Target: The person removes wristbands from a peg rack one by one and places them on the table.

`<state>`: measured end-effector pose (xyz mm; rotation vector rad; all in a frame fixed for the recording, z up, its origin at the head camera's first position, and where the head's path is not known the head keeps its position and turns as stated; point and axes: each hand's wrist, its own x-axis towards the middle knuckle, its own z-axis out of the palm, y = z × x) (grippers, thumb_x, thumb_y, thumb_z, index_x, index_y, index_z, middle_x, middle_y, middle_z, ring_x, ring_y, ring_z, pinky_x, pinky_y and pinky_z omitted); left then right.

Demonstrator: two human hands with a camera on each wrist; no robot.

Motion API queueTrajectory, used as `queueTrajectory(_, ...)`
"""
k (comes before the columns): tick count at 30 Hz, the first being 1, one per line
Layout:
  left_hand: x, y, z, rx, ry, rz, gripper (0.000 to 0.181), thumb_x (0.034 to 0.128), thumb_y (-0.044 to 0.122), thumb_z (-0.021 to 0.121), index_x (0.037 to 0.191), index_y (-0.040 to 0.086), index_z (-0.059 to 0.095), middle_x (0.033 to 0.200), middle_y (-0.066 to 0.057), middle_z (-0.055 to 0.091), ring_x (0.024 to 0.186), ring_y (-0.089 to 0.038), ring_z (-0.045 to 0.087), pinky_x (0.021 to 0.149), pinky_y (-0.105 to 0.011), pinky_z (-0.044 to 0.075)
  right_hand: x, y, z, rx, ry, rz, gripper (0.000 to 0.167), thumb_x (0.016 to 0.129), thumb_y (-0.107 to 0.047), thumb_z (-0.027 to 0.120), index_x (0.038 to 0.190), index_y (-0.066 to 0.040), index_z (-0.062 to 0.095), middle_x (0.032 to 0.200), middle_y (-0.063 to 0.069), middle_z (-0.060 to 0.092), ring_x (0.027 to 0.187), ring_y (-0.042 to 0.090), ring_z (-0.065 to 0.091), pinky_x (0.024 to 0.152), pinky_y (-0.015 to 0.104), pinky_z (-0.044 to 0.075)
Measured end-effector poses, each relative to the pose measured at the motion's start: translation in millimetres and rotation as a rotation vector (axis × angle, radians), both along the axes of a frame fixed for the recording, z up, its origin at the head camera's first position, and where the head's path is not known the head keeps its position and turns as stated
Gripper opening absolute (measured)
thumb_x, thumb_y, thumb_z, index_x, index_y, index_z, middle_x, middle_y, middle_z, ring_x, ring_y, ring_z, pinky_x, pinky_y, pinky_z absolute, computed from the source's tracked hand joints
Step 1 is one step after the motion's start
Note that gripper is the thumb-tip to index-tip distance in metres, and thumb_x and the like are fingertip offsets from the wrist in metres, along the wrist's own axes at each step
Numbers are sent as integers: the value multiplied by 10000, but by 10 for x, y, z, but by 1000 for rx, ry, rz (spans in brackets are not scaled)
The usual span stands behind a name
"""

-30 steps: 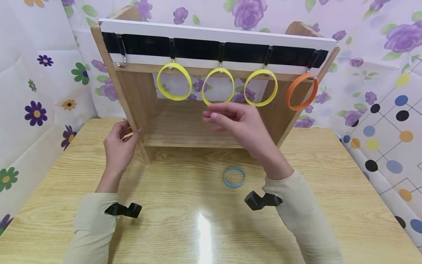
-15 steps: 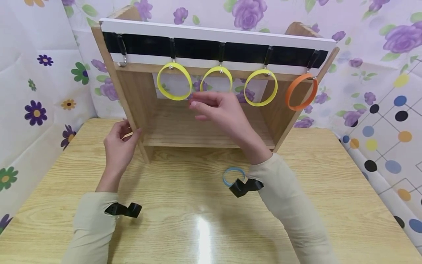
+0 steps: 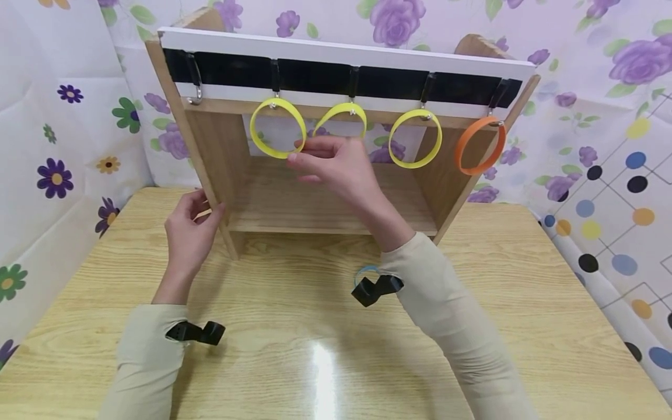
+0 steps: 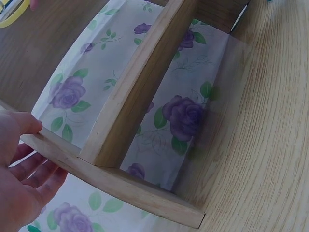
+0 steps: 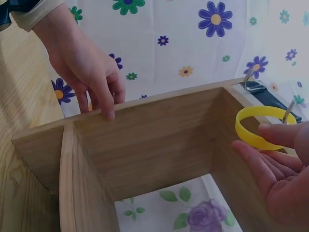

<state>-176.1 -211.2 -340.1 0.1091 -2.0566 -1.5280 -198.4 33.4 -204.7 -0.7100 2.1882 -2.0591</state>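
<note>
wall covering: pale cloth printed with purple roses (image 3: 395,23), behind a tabletop of light wood grain (image 3: 273,326). on it we list the following.

item: wooden shelf unit (image 3: 220,140), upright, its white front board bearing a black strip (image 3: 315,76) with a row of silver metal hooks (image 3: 196,96).

item: left hand (image 3: 191,233) — thumb on the front edge of the unit's left panel, fingers curled behind, gripping it; we judge this grip steadies the frame.

item: right hand (image 3: 341,169) — fingers half bent, thumb and fingertips pinching the leftmost yellow flat-banded ring (image 5: 246,135) low on its side, where, we think, the hook is out of the way. that ring hangs on the second hook from the left.

item: yellow middle ring (image 3: 338,109), next along, partly hidden by the right hand; yellow third ring (image 3: 438,139); orange ring (image 3: 502,141) at the right end. all hang by their tops, which presumably keeps them apart.

item: thin blue ring (image 3: 367,268), flat on the tabletop, partly covered by the black wrist camera (image 3: 375,289).
</note>
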Motion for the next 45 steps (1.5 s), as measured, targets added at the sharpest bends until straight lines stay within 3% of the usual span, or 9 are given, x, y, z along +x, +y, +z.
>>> queueTrajectory(12,-10,8,-2,9,16,6,353,890,57,657,1217,-56,587,1104,-69,608,957,-19,576,838,-176,510,42,-12,2,-94,-35,-13,206,884,-26,692,1046,100,676,925,167,711,914,286,692,762,337,584)
queueTrajectory(25,1,-4,4,-16,-4,20,380,895,111,663,1227,-52,575,1113,-67,608,976,-52,583,852,-207,520,169,-75,126,-218,10,21,189,874,31,680,1027,140,662,914,206,703,864,273,703,755,369,585)
queueTrajectory(35,15,7,10,-26,8,21,364,891,82,658,1212,-67,575,1083,-59,610,951,-30,585,836,-190,520,317,12,97,-165,58,78,180,890,-1,675,1032,109,669,929,165,709,862,240,701,776,382,582)
queueTrajectory(45,19,18,17,-19,15,16,360,888,63,654,1208,-79,569,1071,-51,606,953,-28,582,841,-190,517,476,174,-110,-69,32,131,187,885,-27,690,1053,54,693,942,133,715,910,294,684,784,391,581)
